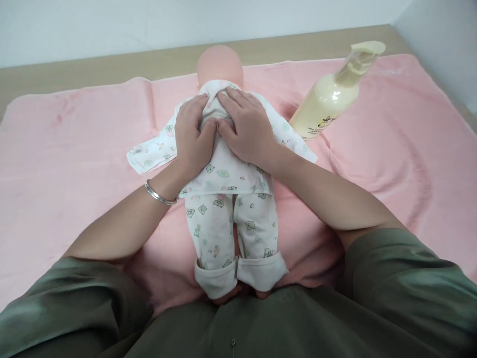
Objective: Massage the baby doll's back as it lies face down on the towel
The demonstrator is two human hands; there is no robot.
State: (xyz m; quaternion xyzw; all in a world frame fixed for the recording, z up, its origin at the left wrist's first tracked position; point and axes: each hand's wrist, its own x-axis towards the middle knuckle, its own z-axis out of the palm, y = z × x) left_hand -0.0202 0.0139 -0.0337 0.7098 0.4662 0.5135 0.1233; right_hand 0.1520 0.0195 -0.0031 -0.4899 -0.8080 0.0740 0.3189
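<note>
A baby doll (223,174) in a white patterned top and trousers lies stretched out, apparently face down, its bare head (219,63) pointing away from me. My left hand (194,134) rests on the left side of its upper back, fingers extended. Flat on the right side of the upper back is my right hand (248,124), with fingers spread toward the doll's neck. The two thumbs nearly meet at the middle, and the cloth is wrinkled between them. Both sleeves reach out sideways, and the trouser cuffs (263,271) are turned up close to my body.
Under the doll spreads a pink blanket (74,164), rumpled on the right. A pale yellow pump bottle (324,102) stands on it, right of the doll's head and close to the right sleeve. Behind run a wooden table edge (112,64) and a white wall (186,25).
</note>
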